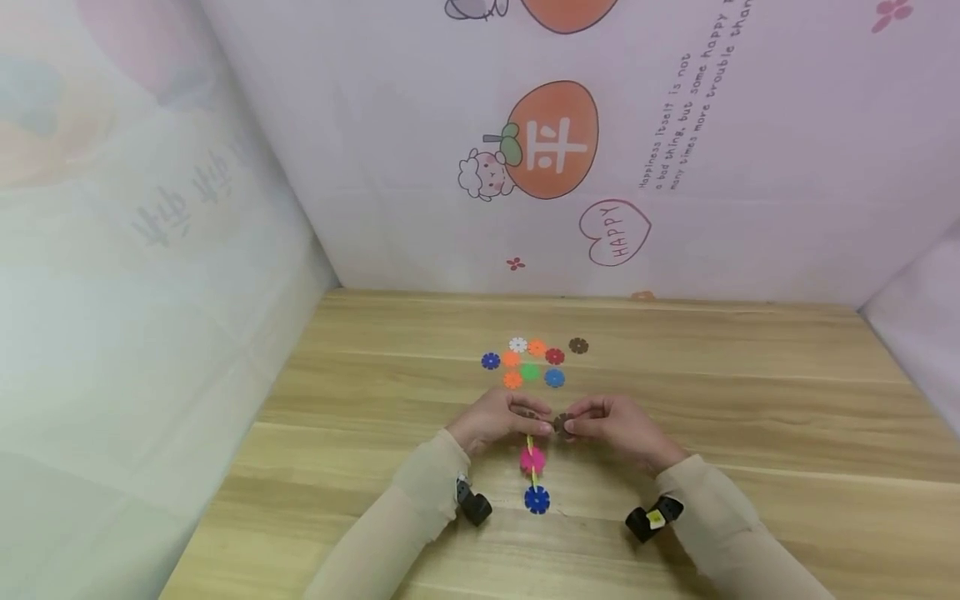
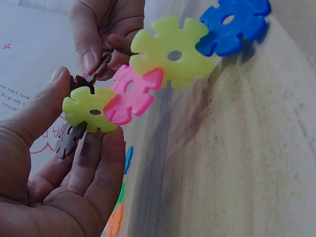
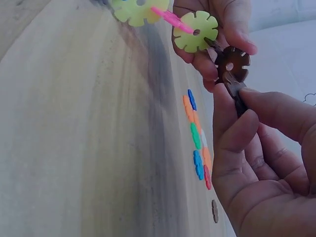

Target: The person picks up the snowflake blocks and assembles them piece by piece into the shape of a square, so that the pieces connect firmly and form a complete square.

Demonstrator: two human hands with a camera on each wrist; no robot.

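Observation:
Notched plastic snowflake discs are slotted together in a chain: a blue disc at one end, a yellow disc, a pink disc, a second yellow disc, then brown discs. My left hand grips the chain near its brown end, thumb and fingers around the brown discs. My right hand pinches a brown disc between thumb and forefinger. Its edge meets the brown disc at the chain's end, at an angle. In the head view the chain trails from the left hand toward the person.
Beyond the hands, several loose discs lie flat on the wooden table: a white disc, a green disc, a red disc, plus orange and blue ones. A brown disc lies at their right. Printed cloth stands behind.

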